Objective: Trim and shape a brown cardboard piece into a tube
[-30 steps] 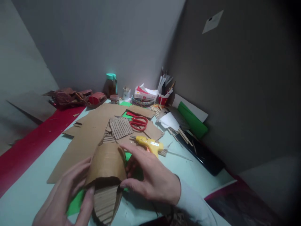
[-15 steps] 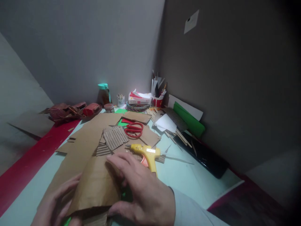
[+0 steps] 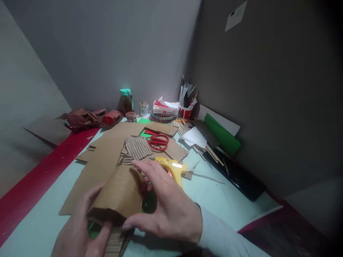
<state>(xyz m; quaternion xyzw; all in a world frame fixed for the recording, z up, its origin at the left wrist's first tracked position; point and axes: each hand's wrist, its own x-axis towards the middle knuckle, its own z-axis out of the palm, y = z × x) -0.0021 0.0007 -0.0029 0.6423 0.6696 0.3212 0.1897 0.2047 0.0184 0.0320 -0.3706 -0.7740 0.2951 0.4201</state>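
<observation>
No legible text found.
White label on yellow glue gun (image 3: 173,168): print too small to read. Red and white box (image 3: 164,107) by back wall: red markings blurred, illegible. Paper sheet (image 3: 235,15) pinned on right wall: dark mark at top, unreadable. No numbers or signs made out elsewhere.

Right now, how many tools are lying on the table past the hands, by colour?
Yellow: 1, the glue gun
Red: 1, the scissors
Total: 2
Both lie beyond the curved cardboard piece that the left hand and right hand hold.
</observation>
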